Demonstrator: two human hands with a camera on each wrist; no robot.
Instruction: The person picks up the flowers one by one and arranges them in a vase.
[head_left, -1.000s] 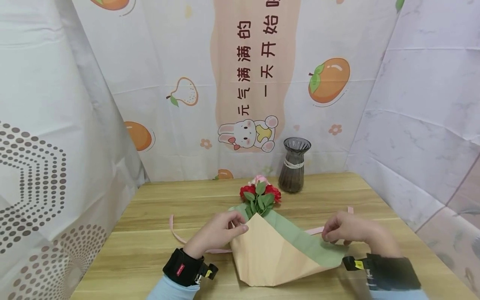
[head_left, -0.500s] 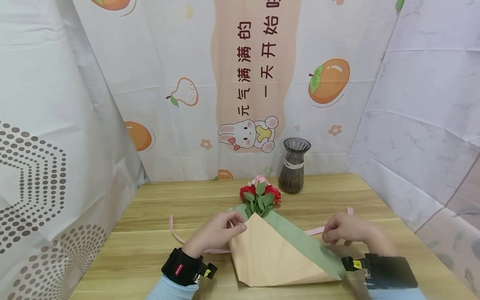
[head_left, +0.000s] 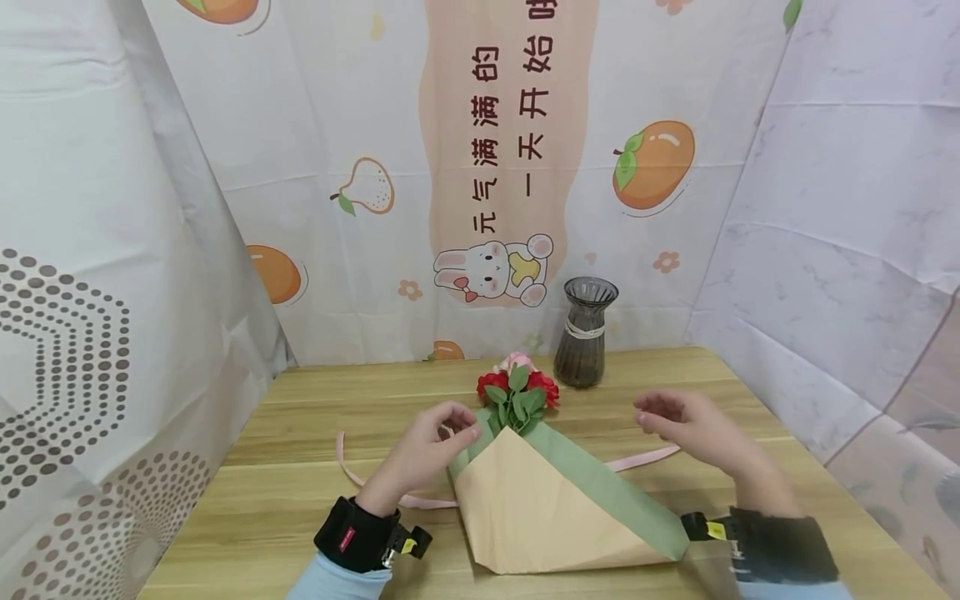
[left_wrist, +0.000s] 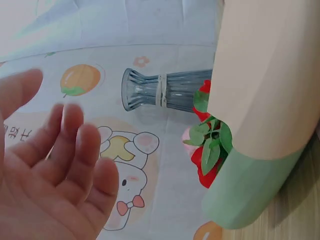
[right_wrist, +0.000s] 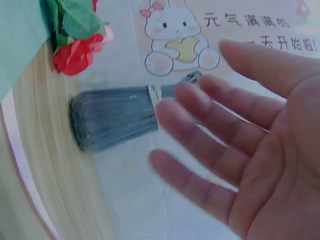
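A bouquet of red and pink artificial roses point(head_left: 542, 387) with green leaves lies wrapped in paper on the table. Its wrapping paper point(head_left: 551, 521) is tan on the front with a green border, folded to a point just below the blooms. My left hand point(head_left: 425, 450) hovers by the paper's upper left edge, fingers loosely bent and holding nothing; the left wrist view shows the palm apart from the paper. My right hand point(head_left: 697, 429) is raised above the table, right of the bouquet, with nothing in its relaxed fingers. A pink ribbon point(head_left: 643, 458) runs beneath the paper, emerging on both sides.
Behind the roses, a dark ribbed glass vase point(head_left: 581, 348) with a white tie around its neck stands near the table's back edge. A printed cloth point(head_left: 360, 275) hangs behind the wooden table point(head_left: 300, 433), and further cloths hang at both sides.
The paper's green right corner has dropped flat and spread rightward. My right hand has left it and moved up and away. My left hand has shifted slightly left, off the paper's tip.
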